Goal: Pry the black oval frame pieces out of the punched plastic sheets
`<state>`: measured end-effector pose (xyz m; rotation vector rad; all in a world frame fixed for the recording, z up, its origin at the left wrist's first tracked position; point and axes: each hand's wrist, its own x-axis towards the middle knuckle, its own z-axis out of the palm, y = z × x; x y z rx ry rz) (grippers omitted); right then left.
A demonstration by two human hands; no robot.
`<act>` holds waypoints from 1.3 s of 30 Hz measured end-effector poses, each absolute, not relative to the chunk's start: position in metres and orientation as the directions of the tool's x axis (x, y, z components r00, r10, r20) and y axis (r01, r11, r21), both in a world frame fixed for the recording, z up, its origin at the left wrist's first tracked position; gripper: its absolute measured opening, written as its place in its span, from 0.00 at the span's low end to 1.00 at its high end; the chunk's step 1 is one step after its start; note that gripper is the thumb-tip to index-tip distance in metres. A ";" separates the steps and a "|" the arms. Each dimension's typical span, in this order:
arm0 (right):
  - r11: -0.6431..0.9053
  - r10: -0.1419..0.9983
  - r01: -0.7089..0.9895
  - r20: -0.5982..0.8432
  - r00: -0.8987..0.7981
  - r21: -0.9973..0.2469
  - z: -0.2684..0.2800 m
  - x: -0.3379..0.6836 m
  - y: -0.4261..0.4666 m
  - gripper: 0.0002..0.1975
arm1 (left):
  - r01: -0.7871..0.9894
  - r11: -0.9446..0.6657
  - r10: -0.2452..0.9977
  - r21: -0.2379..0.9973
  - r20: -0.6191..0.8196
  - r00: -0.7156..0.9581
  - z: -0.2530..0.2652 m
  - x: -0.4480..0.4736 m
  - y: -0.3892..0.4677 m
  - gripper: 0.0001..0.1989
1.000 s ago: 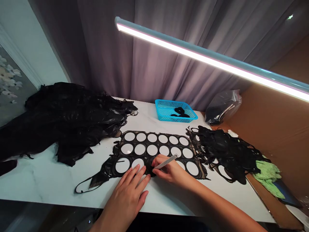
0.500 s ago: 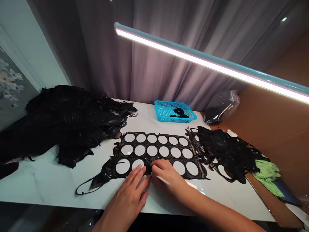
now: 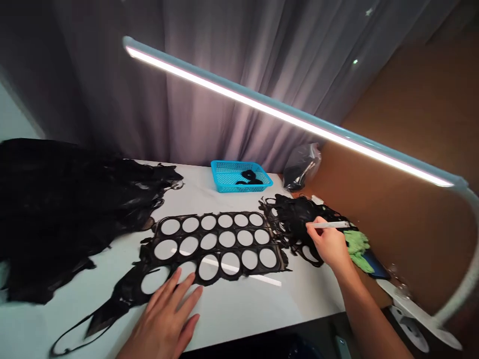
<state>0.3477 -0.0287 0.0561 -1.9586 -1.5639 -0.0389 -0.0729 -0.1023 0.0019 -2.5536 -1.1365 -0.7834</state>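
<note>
A thin black sheet lies on the white table, with several round holes in three rows and the tabletop showing through. My left hand rests palm down at its near left edge, fingers spread, fingertips on the bottom row. A slim white pen-like tool is pinched in my right hand. That hand is over a tangled pile of black cut-out scraps right of the sheet; whether its fingers also hold a scrap is hidden. From the sheet's lower left trails a black strip ending in a loop.
A large heap of black sheets covers the table's left side. At the back stands a blue basket with black pieces inside, beside a clear bag of dark material. Green cloth lies far right. A lit tube lamp hangs above.
My right hand has left the sheet's bottom row and moved right to the scrap pile, tool still in it. My left hand stays at the sheet. The view has turned right.
</note>
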 end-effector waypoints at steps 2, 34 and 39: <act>-0.087 0.825 0.920 0.490 0.281 -0.381 0.054 0.367 -0.044 0.18 | 0.745 -0.667 0.618 0.019 0.573 0.538 0.009 -0.070 -0.095 0.11; 0.144 0.982 0.577 0.043 -0.185 -0.804 0.036 0.275 -0.071 0.08 | 0.318 -0.884 0.409 0.341 0.237 0.881 0.006 0.043 -0.018 0.29; 0.117 0.982 0.554 0.014 -0.187 -0.824 0.039 0.279 -0.068 0.07 | 0.318 -0.890 0.402 0.328 0.232 0.886 0.005 0.042 -0.018 0.31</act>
